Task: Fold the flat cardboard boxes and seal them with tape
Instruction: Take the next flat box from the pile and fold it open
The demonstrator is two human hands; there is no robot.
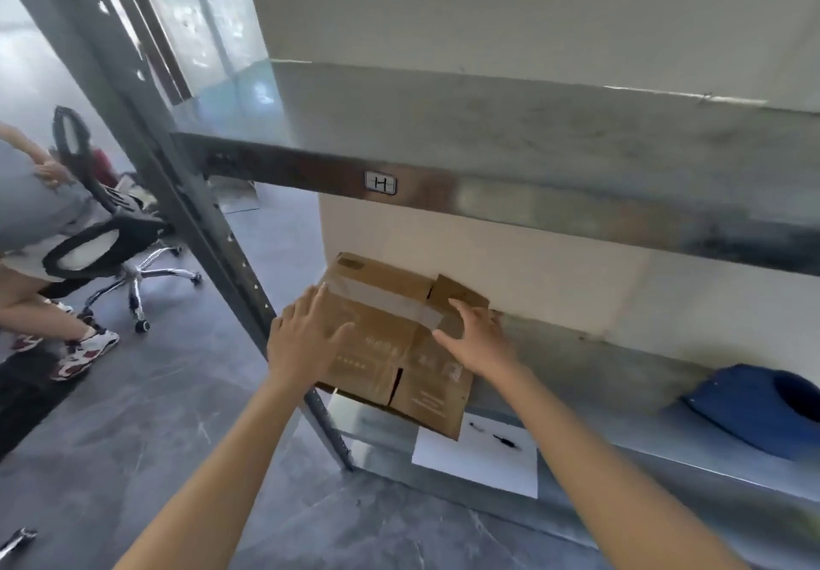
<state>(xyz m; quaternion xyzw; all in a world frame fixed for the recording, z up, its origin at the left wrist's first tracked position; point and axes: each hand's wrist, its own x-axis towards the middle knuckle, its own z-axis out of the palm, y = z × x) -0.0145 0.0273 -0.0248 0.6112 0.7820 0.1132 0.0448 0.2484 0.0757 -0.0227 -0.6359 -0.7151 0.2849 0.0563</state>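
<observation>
Two open hands, left hand (306,338) and right hand (481,338), were laid flat on the cardboard box (426,392) beneath them, tape (390,298) between them; sealing was judged underway, firm smoothing being needed next

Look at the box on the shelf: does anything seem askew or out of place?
Yes. The cardboard box sits skewed on the lower shelf, its near corner overhanging the front edge; a flap at its far right sticks out.
</observation>
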